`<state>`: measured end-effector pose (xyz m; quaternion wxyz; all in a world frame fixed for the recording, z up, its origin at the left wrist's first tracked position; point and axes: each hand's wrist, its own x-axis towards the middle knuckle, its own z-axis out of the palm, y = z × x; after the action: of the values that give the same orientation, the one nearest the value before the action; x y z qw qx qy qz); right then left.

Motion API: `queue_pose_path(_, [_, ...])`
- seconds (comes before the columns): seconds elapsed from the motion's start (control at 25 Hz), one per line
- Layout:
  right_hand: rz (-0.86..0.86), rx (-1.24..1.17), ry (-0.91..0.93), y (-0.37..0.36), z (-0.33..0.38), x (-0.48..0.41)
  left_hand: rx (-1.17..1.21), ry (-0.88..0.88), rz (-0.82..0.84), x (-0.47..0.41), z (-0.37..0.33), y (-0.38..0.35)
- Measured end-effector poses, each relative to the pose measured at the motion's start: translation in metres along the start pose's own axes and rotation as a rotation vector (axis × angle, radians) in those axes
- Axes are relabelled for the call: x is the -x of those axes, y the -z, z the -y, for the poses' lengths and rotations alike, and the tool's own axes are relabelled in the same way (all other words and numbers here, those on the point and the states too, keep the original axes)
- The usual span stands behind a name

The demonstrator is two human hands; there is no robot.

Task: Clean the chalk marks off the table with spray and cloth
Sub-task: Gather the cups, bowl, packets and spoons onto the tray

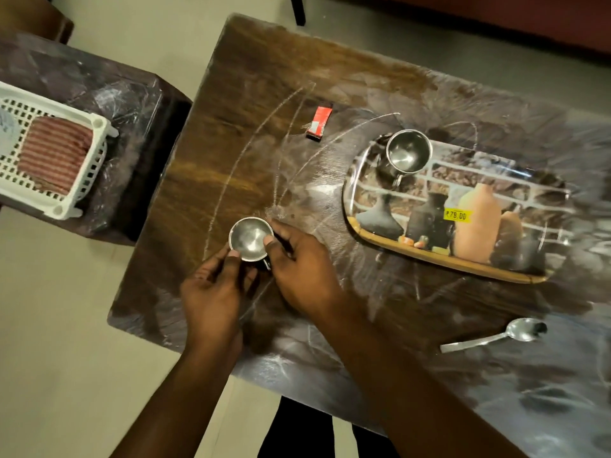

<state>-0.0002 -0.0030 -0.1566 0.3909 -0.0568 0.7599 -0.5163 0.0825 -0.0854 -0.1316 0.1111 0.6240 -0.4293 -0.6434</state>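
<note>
White chalk marks (264,153) curve in long arcs across the dark wooden table (231,77). A small steel cup (249,238) stands on the table near its left front part. My right hand (301,266) grips the cup's right side, thumb on the rim. My left hand (211,292) touches its lower left side with the fingertips. A striped red cloth (54,153) lies folded in a white plastic basket (89,173) on a side table at the left. No spray bottle is in view.
A printed serving tray (370,226) lies at the right with a second steel cup (408,153) on it. A small red box (319,123) sits among the chalk lines. A steel spoon (496,337) lies near the front right. The side table (132,104) stands left of the main table.
</note>
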Motion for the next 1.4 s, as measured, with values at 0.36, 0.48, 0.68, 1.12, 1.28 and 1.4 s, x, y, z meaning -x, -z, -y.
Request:
queue_pose_path(0.36, [-0.595, -0.066, 0.117, 0.113, 0.007, 0.027, -0.049, -0.18, 0.241, 0.05, -0.013, -0.117])
queue_pose_path(0.48, [-0.733, -0.011, 0.135, 0.171, 0.004, 0.03, -0.017, -0.141, 0.332, 0.069, -0.004, -0.173])
queue_pose_path(0.68, [-0.784, 0.061, 0.092, 0.235, -0.009, 0.01, 0.053, 0.007, 0.371, 0.09, 0.023, -0.243])
queue_pose_path(1.12, [-0.706, 0.109, 0.019, 0.252, -0.035, -0.035, 0.167, 0.127, 0.208, 0.074, 0.051, -0.282])
queue_pose_path(1.28, [-0.721, 0.078, 0.006, 0.25, -0.035, -0.037, 0.173, 0.127, 0.204, 0.07, 0.051, -0.282])
queue_pose_path(1.4, [-0.73, 0.092, 0.017, 0.25, -0.035, -0.036, 0.134, 0.114, 0.198, 0.068, 0.05, -0.281])
